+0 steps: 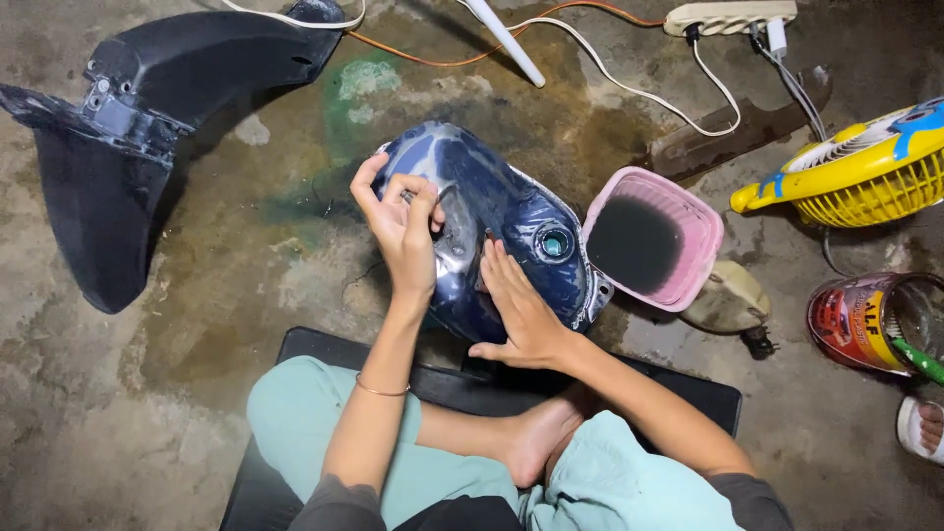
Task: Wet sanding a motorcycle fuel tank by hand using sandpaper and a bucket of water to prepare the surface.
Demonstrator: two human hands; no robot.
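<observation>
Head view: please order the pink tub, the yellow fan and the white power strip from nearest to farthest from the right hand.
From the right hand on the blue tank:
1. Pink tub, just right of the tank.
2. White power strip, top edge.
3. Yellow fan, far right.

Looked straight down from head height, close over the left hand and right hand on a blue fuel tank; took in lap, surrounding concrete floor. Single view only.
</observation>
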